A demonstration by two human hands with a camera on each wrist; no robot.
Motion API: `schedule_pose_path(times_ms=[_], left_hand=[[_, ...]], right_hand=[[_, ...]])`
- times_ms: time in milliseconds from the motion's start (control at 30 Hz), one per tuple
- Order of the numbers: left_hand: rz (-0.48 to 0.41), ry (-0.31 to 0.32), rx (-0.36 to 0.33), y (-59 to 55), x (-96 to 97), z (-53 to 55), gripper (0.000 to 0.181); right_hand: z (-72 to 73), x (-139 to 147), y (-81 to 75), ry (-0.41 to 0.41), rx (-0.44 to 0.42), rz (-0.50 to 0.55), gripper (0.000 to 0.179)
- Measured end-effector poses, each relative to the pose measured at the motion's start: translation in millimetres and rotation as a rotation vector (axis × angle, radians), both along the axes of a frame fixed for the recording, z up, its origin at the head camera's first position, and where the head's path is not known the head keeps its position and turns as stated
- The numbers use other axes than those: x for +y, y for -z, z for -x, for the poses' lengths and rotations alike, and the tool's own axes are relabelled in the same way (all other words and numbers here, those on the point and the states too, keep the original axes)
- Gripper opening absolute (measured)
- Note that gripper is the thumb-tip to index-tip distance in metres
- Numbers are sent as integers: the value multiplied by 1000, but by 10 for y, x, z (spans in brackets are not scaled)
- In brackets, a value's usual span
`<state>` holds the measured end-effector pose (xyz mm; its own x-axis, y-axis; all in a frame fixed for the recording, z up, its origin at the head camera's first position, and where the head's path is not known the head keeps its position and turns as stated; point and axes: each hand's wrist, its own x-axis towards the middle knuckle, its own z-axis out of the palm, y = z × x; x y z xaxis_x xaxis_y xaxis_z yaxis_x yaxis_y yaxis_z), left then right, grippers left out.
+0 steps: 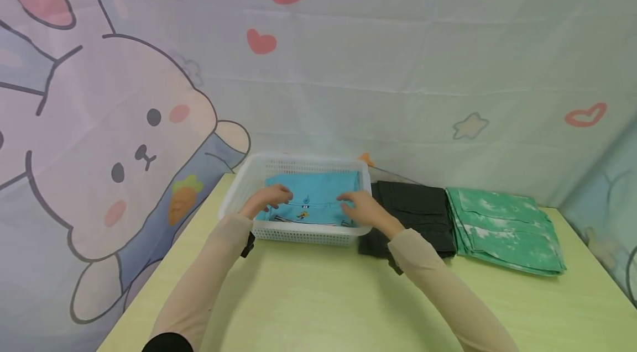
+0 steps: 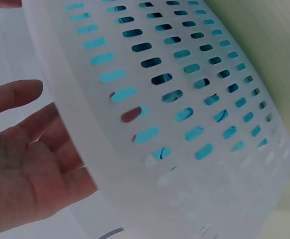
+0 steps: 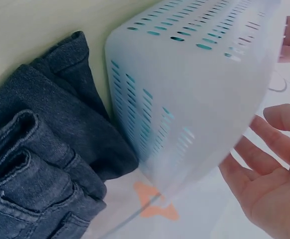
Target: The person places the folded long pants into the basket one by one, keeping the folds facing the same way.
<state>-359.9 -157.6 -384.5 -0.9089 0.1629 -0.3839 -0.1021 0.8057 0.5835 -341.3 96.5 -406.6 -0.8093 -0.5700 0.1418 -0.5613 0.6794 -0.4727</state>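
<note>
A white perforated plastic basket [image 1: 308, 235] stands at the back of the table with a folded light-blue garment [image 1: 323, 183] lying in it, a small cartoon print on its front. My left hand [image 1: 269, 199] is over the basket's left part, fingers loosely bent and reaching past the rim. Through the holes in the left wrist view, a fingertip shows beside the blue cloth [image 2: 112, 75]. Over the right rim reaches my right hand [image 1: 365, 209], its thumb apart from the fingers in the right wrist view. Neither hand grips anything.
Folded dark jeans [image 1: 413, 200] lie right against the basket's right side. Beyond them is a folded green-and-white tie-dye garment [image 1: 502, 230]. The yellow-green table [image 1: 318, 297] meets a printed cloth backdrop [image 1: 398, 64] behind the basket.
</note>
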Motion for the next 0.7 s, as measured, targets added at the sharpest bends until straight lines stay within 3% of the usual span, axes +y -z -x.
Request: schedule_pose_path(times_ms=[300,500,700], left_hand=[[-65,33,143,8,49,-68,46],[-45,88,282,30,136,-135,41],[-66,68,370,48,212,-191,37]], right_hand=[[-87,42,-30,-21,40,22,31],[-176,76,-33,-27,66,33,29],[-252,109,-32,-19,84,59,29]])
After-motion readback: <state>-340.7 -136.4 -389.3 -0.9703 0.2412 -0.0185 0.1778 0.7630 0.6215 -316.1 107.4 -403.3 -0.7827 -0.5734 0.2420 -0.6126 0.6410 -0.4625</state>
